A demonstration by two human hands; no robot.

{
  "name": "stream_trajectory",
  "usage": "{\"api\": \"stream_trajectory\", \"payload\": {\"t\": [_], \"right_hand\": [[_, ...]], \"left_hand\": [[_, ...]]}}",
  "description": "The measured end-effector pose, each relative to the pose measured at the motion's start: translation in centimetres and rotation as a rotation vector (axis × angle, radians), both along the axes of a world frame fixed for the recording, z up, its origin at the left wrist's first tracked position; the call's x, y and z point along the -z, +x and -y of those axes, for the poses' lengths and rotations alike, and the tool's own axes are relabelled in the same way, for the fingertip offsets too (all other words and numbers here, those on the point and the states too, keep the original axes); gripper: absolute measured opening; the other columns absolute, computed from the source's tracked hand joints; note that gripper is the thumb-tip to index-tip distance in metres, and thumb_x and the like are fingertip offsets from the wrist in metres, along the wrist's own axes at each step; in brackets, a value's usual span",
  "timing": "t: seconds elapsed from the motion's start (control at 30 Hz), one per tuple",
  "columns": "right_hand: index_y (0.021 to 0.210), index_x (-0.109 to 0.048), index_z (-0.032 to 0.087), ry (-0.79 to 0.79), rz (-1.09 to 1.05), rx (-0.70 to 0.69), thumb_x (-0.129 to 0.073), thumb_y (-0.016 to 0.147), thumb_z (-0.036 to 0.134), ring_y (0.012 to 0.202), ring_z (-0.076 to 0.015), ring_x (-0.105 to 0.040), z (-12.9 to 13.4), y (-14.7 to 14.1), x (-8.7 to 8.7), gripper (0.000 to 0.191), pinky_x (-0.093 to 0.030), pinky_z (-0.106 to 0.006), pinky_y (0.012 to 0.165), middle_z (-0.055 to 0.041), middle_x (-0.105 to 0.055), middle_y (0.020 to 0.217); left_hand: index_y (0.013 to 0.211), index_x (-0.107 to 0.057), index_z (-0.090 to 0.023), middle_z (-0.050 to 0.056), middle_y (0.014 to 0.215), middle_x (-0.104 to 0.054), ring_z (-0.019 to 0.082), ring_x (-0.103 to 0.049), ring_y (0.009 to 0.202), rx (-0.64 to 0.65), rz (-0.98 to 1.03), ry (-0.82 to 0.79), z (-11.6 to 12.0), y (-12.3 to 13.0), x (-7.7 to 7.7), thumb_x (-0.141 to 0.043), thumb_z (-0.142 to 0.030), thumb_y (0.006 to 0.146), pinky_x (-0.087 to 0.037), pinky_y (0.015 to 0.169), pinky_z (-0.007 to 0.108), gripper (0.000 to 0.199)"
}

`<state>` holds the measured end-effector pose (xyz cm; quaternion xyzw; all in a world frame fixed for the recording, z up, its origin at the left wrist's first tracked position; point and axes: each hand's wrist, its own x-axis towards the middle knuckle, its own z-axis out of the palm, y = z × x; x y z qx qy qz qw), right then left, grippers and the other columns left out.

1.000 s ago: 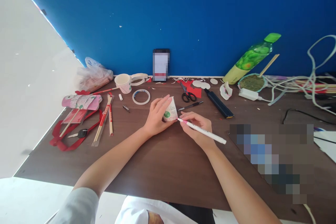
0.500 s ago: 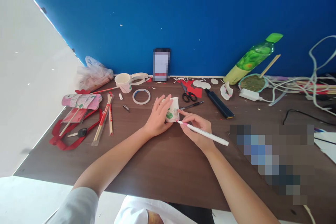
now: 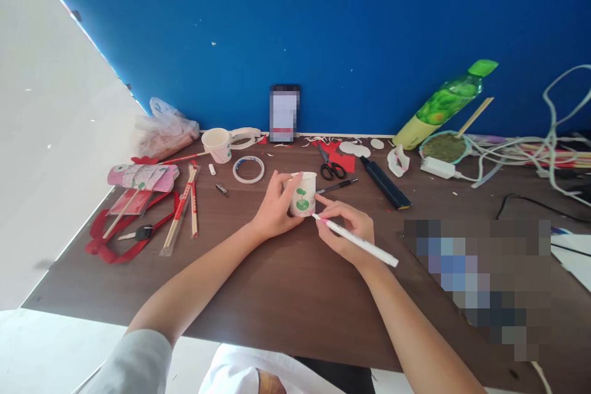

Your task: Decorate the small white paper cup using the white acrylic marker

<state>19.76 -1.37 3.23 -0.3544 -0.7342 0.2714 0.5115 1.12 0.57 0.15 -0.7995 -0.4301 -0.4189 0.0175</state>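
A white paper cup (image 3: 303,196) with a green plant print stands upright on the brown table (image 3: 286,289). My left hand (image 3: 274,204) is wrapped round its left side, fingers at the rim and thumb low near the base. In my right hand (image 3: 348,229) is a white marker pen (image 3: 364,244) with a pink end, held like a pencil. Its tip meets the cup's lower right edge, and my index finger rests at the cup's side. Behind the cup lie a black pen (image 3: 341,185) and black-handled scissors (image 3: 332,167).
At the left are another paper cup (image 3: 217,144), a tape roll (image 3: 248,170), wrapped chopsticks (image 3: 181,209) and a key (image 3: 141,233). A dark box cutter-like tool (image 3: 385,183), a green bottle (image 3: 446,101) and white cables (image 3: 517,151) occupy the right. A phone (image 3: 284,114) leans on the blue wall.
The cup has turned, so its green plant print now shows more fully. My left fingers have drawn back to the left and curled. The marker has tilted slightly downward at its rear end.
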Motion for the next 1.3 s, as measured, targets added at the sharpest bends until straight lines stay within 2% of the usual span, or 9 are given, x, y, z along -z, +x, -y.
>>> {"api": "stream_trajectory", "payload": {"t": [0.1, 0.17, 0.5, 0.67, 0.77, 0.9, 1.17, 1.3], "right_hand": [[0.070, -0.063, 0.023, 0.104, 0.058, -0.007, -0.066, 0.071, 0.008, 0.102, -0.0294, -0.071, 0.09, -0.31, -0.03, 0.015, -0.059, -0.034, 0.082, -0.0033, -0.073, 0.073], [0.070, -0.063, 0.023, 0.139, 0.072, -0.017, -0.066, 0.071, 0.008, 0.102, -0.0289, -0.071, 0.09, -0.47, -0.02, 0.016, -0.059, -0.034, 0.083, -0.0026, -0.073, 0.073], [0.070, -0.064, 0.024, 0.180, 0.110, 0.010, -0.066, 0.073, 0.009, 0.087, -0.0248, -0.075, 0.17, -0.76, -0.23, 0.015, -0.062, -0.034, 0.081, -0.0008, -0.072, 0.071], [0.070, -0.063, 0.024, 0.188, 0.120, 0.007, -0.065, 0.073, 0.009, 0.094, -0.0259, -0.074, 0.12, -0.84, -0.21, 0.016, -0.061, -0.036, 0.085, -0.0008, -0.071, 0.070], [0.070, -0.063, 0.024, 0.197, 0.122, 0.004, -0.065, 0.074, 0.009, 0.092, -0.0251, -0.074, 0.08, -0.92, -0.19, 0.015, -0.060, -0.037, 0.088, -0.0006, -0.071, 0.070], [0.071, -0.063, 0.024, 0.191, 0.127, 0.020, -0.065, 0.075, 0.011, 0.090, -0.0239, -0.075, 0.02, -0.98, -0.03, 0.014, -0.062, -0.036, 0.085, -0.0004, -0.071, 0.070], [0.073, -0.063, 0.024, 0.185, 0.107, 0.042, -0.065, 0.076, 0.011, 0.099, -0.0256, -0.073, -0.07, -0.95, 0.44, 0.014, -0.061, -0.034, 0.084, -0.0016, -0.072, 0.072], [0.072, -0.064, 0.023, 0.177, 0.105, 0.060, -0.064, 0.075, 0.010, 0.100, -0.0263, -0.072, -0.06, -0.96, 0.46, 0.014, -0.061, -0.031, 0.078, -0.0032, -0.073, 0.072]], "left_hand": [[0.148, -0.022, -0.020, 0.014, 0.121, -0.045, 0.029, -0.048, 0.115, -0.012, -0.027, 0.079, 0.07, 0.06, -0.12, -0.064, -0.026, 0.076, -0.042, 0.102, 0.050, 0.083], [0.149, -0.020, -0.020, 0.014, 0.120, -0.047, 0.029, -0.050, 0.112, -0.019, -0.044, 0.106, 0.07, 0.06, -0.25, -0.062, -0.026, 0.076, -0.044, 0.098, 0.047, 0.084], [0.148, -0.021, -0.019, 0.014, 0.120, -0.052, 0.028, -0.053, 0.110, -0.058, -0.084, 0.133, 0.07, 0.17, -0.42, -0.058, -0.027, 0.077, -0.044, 0.098, 0.046, 0.080], [0.148, -0.023, -0.017, 0.014, 0.119, -0.052, 0.028, -0.053, 0.111, -0.055, -0.073, 0.147, 0.09, 0.22, -0.44, -0.059, -0.025, 0.076, -0.044, 0.099, 0.045, 0.081], [0.147, -0.024, -0.016, 0.015, 0.119, -0.053, 0.027, -0.053, 0.111, -0.055, -0.069, 0.155, 0.09, 0.25, -0.44, -0.059, -0.025, 0.076, -0.043, 0.100, 0.045, 0.080], [0.147, -0.025, -0.016, 0.015, 0.119, -0.053, 0.028, -0.053, 0.112, -0.053, -0.072, 0.149, 0.07, 0.26, -0.38, -0.058, -0.026, 0.077, -0.043, 0.101, 0.046, 0.078], [0.146, -0.028, -0.015, 0.015, 0.118, -0.054, 0.027, -0.054, 0.110, -0.061, -0.069, 0.163, 0.04, 0.33, -0.38, -0.060, -0.029, 0.078, -0.043, 0.102, 0.045, 0.076], [0.146, -0.028, -0.017, 0.014, 0.119, -0.054, 0.027, -0.054, 0.111, -0.081, -0.083, 0.128, 0.07, 0.35, -0.33, -0.059, -0.032, 0.080, -0.043, 0.101, 0.046, 0.073]]}}
